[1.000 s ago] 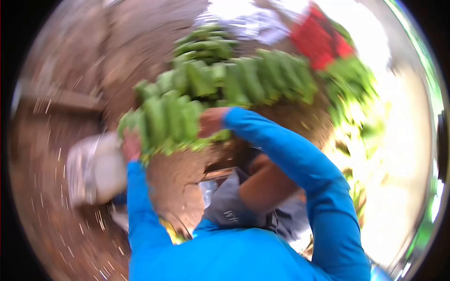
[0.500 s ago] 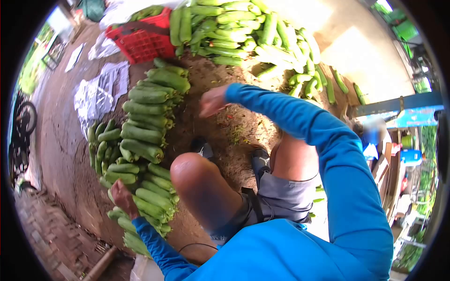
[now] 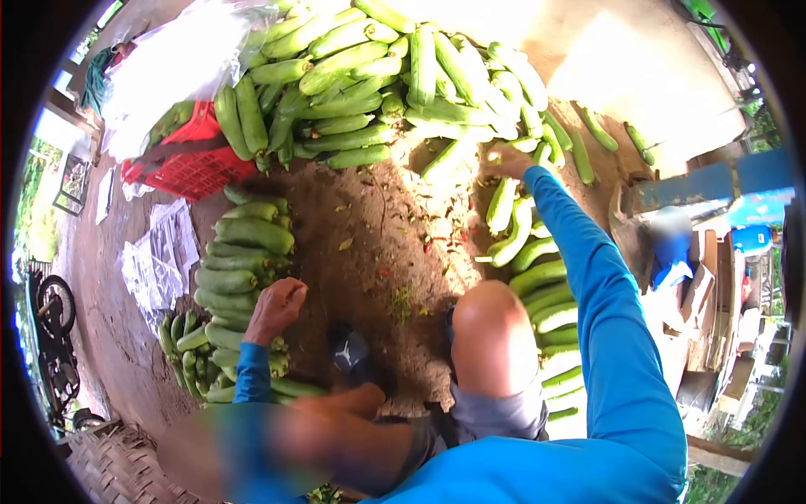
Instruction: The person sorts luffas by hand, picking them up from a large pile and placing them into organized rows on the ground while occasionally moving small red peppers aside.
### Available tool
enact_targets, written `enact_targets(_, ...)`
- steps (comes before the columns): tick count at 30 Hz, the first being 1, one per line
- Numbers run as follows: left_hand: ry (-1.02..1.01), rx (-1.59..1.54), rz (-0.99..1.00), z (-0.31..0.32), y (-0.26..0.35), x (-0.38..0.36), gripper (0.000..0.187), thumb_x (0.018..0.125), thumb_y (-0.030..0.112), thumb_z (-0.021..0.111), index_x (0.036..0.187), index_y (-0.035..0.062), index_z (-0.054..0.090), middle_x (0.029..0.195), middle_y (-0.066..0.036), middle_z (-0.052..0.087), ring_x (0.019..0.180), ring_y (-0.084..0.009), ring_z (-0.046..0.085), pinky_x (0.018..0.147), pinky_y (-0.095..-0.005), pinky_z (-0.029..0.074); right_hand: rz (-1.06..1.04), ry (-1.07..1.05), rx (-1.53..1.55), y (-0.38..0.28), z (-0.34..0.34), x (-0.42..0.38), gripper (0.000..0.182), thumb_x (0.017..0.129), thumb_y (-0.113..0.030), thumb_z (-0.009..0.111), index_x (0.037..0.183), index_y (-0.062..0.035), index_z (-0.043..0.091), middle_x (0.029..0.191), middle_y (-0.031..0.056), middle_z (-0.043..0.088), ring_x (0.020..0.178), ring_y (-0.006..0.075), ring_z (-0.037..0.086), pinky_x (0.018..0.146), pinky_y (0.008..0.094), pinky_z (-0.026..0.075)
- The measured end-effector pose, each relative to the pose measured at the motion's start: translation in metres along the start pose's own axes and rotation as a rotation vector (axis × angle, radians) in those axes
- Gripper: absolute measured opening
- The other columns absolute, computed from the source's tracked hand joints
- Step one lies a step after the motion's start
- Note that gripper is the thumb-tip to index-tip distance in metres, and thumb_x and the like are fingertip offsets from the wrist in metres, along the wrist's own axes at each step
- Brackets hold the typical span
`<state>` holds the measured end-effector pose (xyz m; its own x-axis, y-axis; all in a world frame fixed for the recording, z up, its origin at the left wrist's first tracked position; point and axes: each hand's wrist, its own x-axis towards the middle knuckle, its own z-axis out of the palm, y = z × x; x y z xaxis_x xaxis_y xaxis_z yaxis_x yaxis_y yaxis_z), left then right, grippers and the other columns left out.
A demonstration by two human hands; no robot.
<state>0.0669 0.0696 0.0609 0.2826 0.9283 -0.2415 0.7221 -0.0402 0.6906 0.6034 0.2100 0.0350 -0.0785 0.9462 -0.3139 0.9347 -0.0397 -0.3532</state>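
Note:
Long green gourds (image 3: 344, 69) lie in a big heap at the top of the head view. My right hand (image 3: 507, 161) has reached the sunlit right side of this heap, among gourds that it touches or nearly touches. Glare hides how its fingers are placed. Over the inner edge of a neat stacked row of gourds (image 3: 231, 280) on the left is my left hand (image 3: 279, 309), fingers curled in and nothing visible in them. Another row of gourds (image 3: 541, 277) runs beside my right knee.
A red plastic crate (image 3: 193, 160) with gourds stands at the upper left. Crumpled white sheeting (image 3: 159, 260) lies on the dirt floor near smaller gourds (image 3: 186, 344). A blue beam (image 3: 705, 189) juts in from the right. A motorbike (image 3: 54, 336) is at the far left.
My right arm has swung out to the right, its hand now at the heap. My left hand has moved up and inward from the lower left row. The view has shifted, showing the right row.

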Motion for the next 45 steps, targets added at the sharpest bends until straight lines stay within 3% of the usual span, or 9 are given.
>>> enact_targets(4, -0.293, 0.145, 0.083, 0.003, 0.031, 0.088, 0.021, 0.088, 0.021, 0.057, 0.097, 0.0024, 0.062, 0.081, -0.014, 0.063, 0.072, -0.0264, 0.06, 0.066, -0.0357, 0.047, 0.06, 0.615, 0.025, 0.031, -0.028, 0.104, 0.074, 0.077, -0.064, 0.061, 0.115, -0.0008, 0.059, 0.115, 0.0245, 0.058, 0.11, 0.0349, 0.055, 0.096, 0.0415, 0.043)
enact_targets(9, -0.249, 0.058, 0.268, 0.037, 0.077, 0.242, 0.026, 0.09, 0.03, 0.053, 0.097, 0.0056, 0.057, 0.087, -0.017, 0.062, 0.076, -0.0316, 0.06, 0.07, -0.0391, 0.047, 0.199, 0.412, 0.089, 0.003, -0.022, 0.163, 0.09, 0.076, -0.062, 0.062, 0.136, 0.0008, 0.037, 0.126, 0.0237, 0.051, 0.121, 0.0352, 0.046, 0.102, 0.0405, 0.038)
enact_targets(10, -0.157, 0.368, 0.582, 0.051, 0.06, 0.294, 0.034, 0.092, 0.035, 0.052, 0.104, 0.0038, 0.057, 0.099, -0.018, 0.062, 0.086, -0.0291, 0.061, 0.077, -0.038, 0.047, 0.218, 0.444, -0.063, 0.009, -0.008, 0.174, 0.095, 0.075, -0.06, 0.063, 0.139, 0.0018, 0.031, 0.125, 0.0241, 0.051, 0.119, 0.0353, 0.048, 0.1, 0.0409, 0.039)
enact_targets(15, 0.086, -0.403, 0.208, 0.091, 0.161, 0.408, 0.084, 0.081, 0.059, 0.061, 0.129, -0.0073, 0.042, 0.122, -0.025, 0.052, 0.111, -0.0294, 0.053, 0.093, -0.0358, 0.042, 0.117, 0.464, 0.173, 0.011, -0.003, 0.147, 0.075, 0.07, -0.053, 0.069, 0.119, -0.0009, 0.045, 0.103, 0.0243, 0.062, 0.098, 0.0382, 0.061, 0.085, 0.0449, 0.048)
enact_targets(18, 0.261, -0.21, 0.094, 0.134, 0.193, 0.436, 0.094, 0.078, 0.057, 0.062, 0.134, -0.0115, 0.028, 0.117, -0.028, 0.054, 0.113, -0.0299, 0.053, 0.095, -0.0377, 0.041, 0.039, 0.472, 0.206, 0.018, 0.013, 0.133, 0.074, 0.07, -0.051, 0.067, 0.113, 0.0059, 0.048, 0.097, 0.026, 0.064, 0.09, 0.0379, 0.064, 0.083, 0.0425, 0.05)
enact_targets(27, 0.092, -0.561, 0.083, 0.206, 0.112, 0.357, 0.078, 0.079, 0.042, 0.066, 0.13, -0.0084, 0.035, 0.117, -0.021, 0.057, 0.103, -0.0274, 0.06, 0.084, -0.0368, 0.051, 0.058, 0.121, 0.912, 0.017, 0.087, 0.054, 0.056, 0.076, -0.035, 0.07, 0.113, 0.0047, 0.056, 0.093, 0.0134, 0.067, 0.081, 0.0215, 0.065, 0.078, 0.0335, 0.052)
enact_targets(29, -0.255, -1.158, -0.18, 0.193, 0.118, 0.296, 0.063, 0.083, 0.035, 0.063, 0.129, -0.0032, 0.041, 0.112, -0.014, 0.06, 0.1, -0.0241, 0.062, 0.084, -0.0397, 0.052, 0.056, 0.04, 1.198, 0.014, 0.112, 0.03, 0.049, 0.08, -0.031, 0.068, 0.113, 0.0033, 0.057, 0.098, 0.0126, 0.066, 0.086, 0.0204, 0.062, 0.081, 0.0337, 0.051)
enact_targets(33, -0.272, -1.591, -0.354, 0.181, 0.092, 0.23, 0.041, 0.085, 0.026, 0.059, 0.118, 0.0031, 0.053, 0.101, -0.012, 0.064, 0.083, -0.0229, 0.065, 0.061, -0.0366, 0.054, 0.343, -0.054, 1.788, 0.005, 0.119, -0.033, 0.039, 0.09, -0.034, 0.053, 0.105, 0.0015, 0.053, 0.09, 0.016, 0.065, 0.077, 0.0209, 0.063, 0.068, 0.0332, 0.051)
enact_targets(45, -0.441, -1.445, -0.473, 0.187, 0.085, 0.11, 0.033, 0.084, 0.025, 0.054, 0.105, 0.0009, 0.062, 0.092, -0.013, 0.067, 0.082, -0.0226, 0.065, 0.071, -0.0326, 0.053, 0.409, 0.37, 1.428, 0.057, 0.057, -0.373, 0.042, 0.086, -0.032, 0.057, 0.108, 0.0035, 0.058, 0.082, 0.0085, 0.064, 0.074, 0.0169, 0.06, 0.069, 0.0325, 0.05)
